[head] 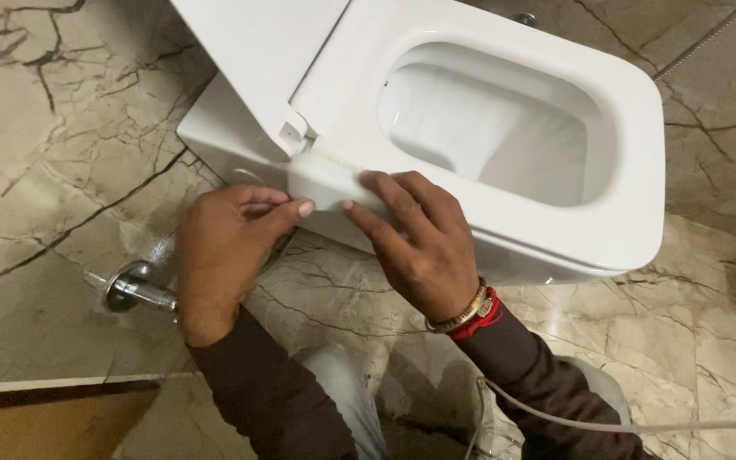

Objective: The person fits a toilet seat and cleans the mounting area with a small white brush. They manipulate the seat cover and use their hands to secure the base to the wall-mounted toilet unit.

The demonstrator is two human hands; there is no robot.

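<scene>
I pinch the toilet seat (487,119) edge with both hands (227,247) (419,243), seating its hinge; next calls for even pressing.

A single view, from a camera worn on the person's head, looks steeply down from close above. It faces a white toilet (504,128), which fills the far and right part of the frame, with marble floor (709,341) beyond and to the right. Both forearms enter from the near edge, near centre. No second view overlaps this one.
</scene>
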